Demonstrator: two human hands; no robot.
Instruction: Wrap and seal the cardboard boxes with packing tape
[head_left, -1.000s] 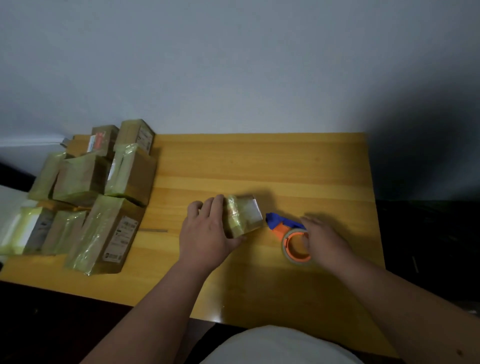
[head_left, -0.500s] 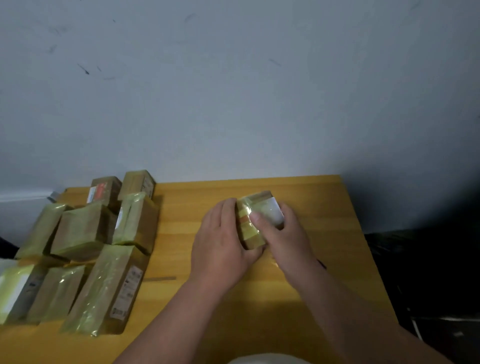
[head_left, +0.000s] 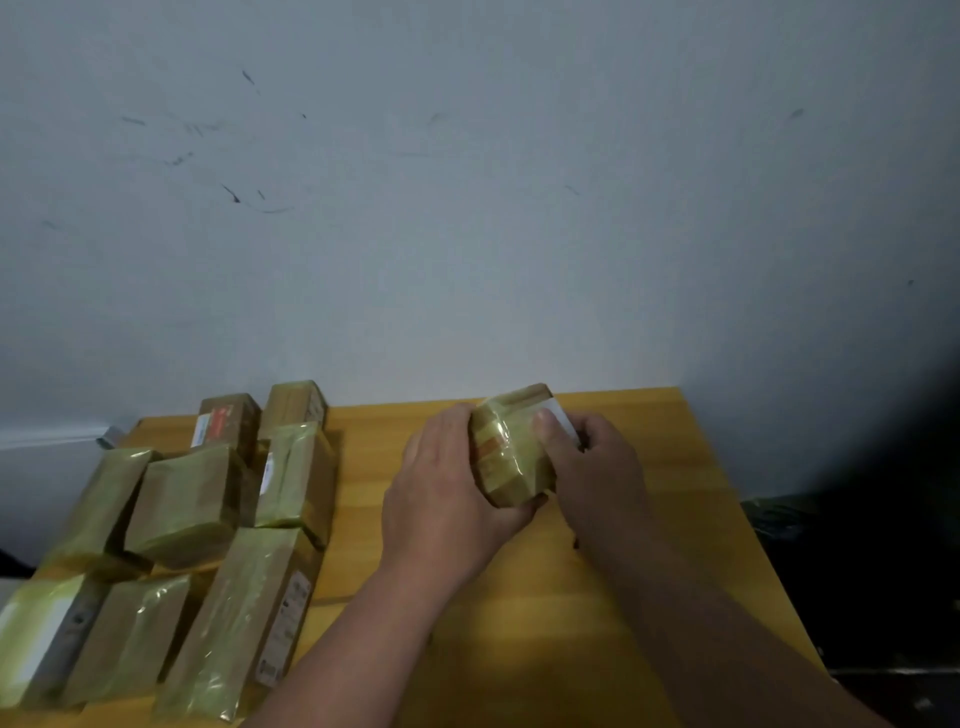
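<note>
Right hand (head_left: 597, 478) has left the tape roll, now both hands grip small box (head_left: 511, 447), left hand (head_left: 447, 499) at 9 o'clock: pressing tape down.

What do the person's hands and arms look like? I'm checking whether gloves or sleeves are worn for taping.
Both are bare: no gloves on the left hand or right hand, and no sleeves, watch, rings or bands visible on either forearm up to the frame's lower edge.
</note>
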